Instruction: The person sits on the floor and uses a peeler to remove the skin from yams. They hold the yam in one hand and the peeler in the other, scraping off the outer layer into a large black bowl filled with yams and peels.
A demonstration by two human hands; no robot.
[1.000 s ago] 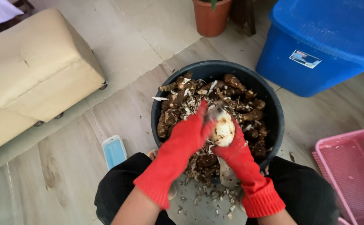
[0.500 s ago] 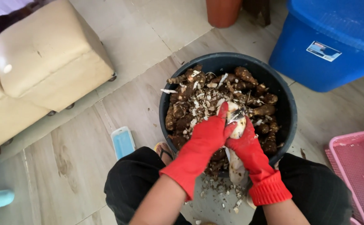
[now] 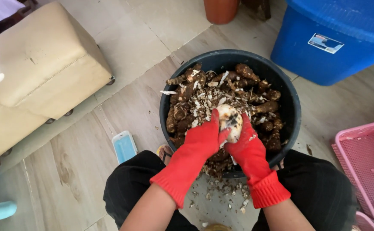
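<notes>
While both red-gloved hands, left hand (image 3: 205,136) and right hand (image 3: 246,144), clasp a pale peeled root (image 3: 229,122) over the black tub (image 3: 290,102), a blue bin (image 3: 336,38) with a white rectangular label (image 3: 325,43) stands beyond, up right.

single head-worn view, aimed steeply down and close over the lap; black tub (image 3: 292,107) is centred, gloved hands framed below it.

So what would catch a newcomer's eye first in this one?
The red-gloved left hand and right hand at centre, gripping a pale, partly peeled root over a black tub of brown roots. Upper right stands a blue bin; far right, a pink basket.
</notes>
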